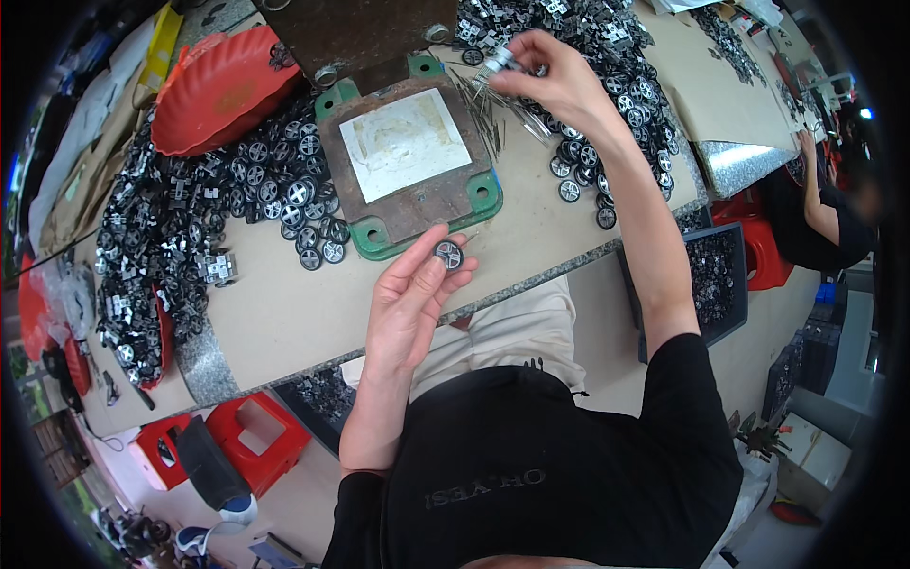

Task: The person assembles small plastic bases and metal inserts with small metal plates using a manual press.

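Observation:
Between the thumb and fingers of my left hand (414,299) is a small black toy wheel (448,254) with silver spokes, held just in front of a green-framed press base (490,192). My right hand (555,81) reaches to the far side of the table, with thumb and fingers closed around a small silver-and-black part (500,63); its exact kind is unclear. Thin metal pins (485,121) lie loose below that hand. A large pile of wheels (635,104) spreads right of it.
A white sheet (406,144) covers the press plate. More wheels (296,194) and silver-and-black parts (133,284) are heaped on the left beside a red scalloped tray (223,90). Below the table edge stand a dark bin (718,284) and red stools (256,441). Another person (820,213) sits far right.

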{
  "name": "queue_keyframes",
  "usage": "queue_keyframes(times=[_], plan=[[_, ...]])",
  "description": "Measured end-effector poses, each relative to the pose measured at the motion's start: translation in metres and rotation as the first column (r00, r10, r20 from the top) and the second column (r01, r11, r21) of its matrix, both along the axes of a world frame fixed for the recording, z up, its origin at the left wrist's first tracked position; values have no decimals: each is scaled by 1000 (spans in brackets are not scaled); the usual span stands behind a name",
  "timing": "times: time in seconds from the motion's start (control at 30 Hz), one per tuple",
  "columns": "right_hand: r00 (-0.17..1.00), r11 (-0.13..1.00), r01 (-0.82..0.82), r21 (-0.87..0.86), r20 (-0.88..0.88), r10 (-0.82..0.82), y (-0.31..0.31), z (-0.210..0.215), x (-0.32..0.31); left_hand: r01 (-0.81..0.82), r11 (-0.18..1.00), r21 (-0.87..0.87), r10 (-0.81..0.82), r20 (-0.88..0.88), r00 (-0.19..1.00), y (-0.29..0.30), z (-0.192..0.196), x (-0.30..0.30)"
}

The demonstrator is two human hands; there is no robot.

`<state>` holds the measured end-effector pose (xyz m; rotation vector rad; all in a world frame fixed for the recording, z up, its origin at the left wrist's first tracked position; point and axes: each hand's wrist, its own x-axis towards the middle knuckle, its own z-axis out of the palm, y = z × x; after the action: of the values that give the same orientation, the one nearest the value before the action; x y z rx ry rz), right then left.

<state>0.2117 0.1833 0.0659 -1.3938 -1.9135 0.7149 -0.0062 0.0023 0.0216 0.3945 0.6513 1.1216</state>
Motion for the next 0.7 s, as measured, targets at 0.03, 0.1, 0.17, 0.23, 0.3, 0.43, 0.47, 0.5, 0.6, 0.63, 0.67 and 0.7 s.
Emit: queue_keyframes(times=[0.03, 0.1, 0.17, 0.23, 0.3, 0.43, 0.47, 0.5, 0.6, 0.63, 0.67, 0.7], plan=[[955, 986, -88, -139, -292, 44, -15, 0, 1, -21, 1000, 20, 21, -3, 1000, 1, 1, 1], [854, 932, -202, -301, -520, 18, -50, -4, 0, -60, 997, 46, 60, 1, 998, 3, 2, 3], [634, 814, -403, -419, -769, -82, -78, -13, -1, -69, 995, 72, 72, -30, 997, 5, 3, 9], [529, 761, -473, -443, -834, -157, -97, -23, -5, -94, 990, 104, 101, -66, 993, 7, 7, 14], [522, 763, -479, -434, -840, -150, -109, -29, -7, -100, 989, 108, 109, -83, 991, 7, 10, 19], [527, 754, -510, -414, -843, -106, -117, -31, -8, -124, 982, 142, 148, -170, 974, 6, 7, 21], [539, 752, -520, -405, -839, -79, -117, -31, -8, -127, 982, 141, 150, -170, 974, 6, 7, 21], [539, 750, -522, -405, -839, -78, -118, -30, -8, -132, 980, 146, 159, -190, 969, 6, 7, 22], [565, 763, -496, -415, -821, -80, -119, -29, -10, -142, 977, 159, 175, -216, 961, 4, 8, 22], [558, 765, -502, -403, -827, -70, -119, -29, -10, -143, 976, 167, 178, -222, 959, 4, 8, 22], [550, 767, -509, -391, -833, -60, -119, -30, -9, -144, 975, 167, 180, -221, 958, 4, 8, 22], [551, 766, -510, -391, -833, -59, -119, -30, -10, -149, 974, 171, 186, -228, 956, 4, 8, 22]])
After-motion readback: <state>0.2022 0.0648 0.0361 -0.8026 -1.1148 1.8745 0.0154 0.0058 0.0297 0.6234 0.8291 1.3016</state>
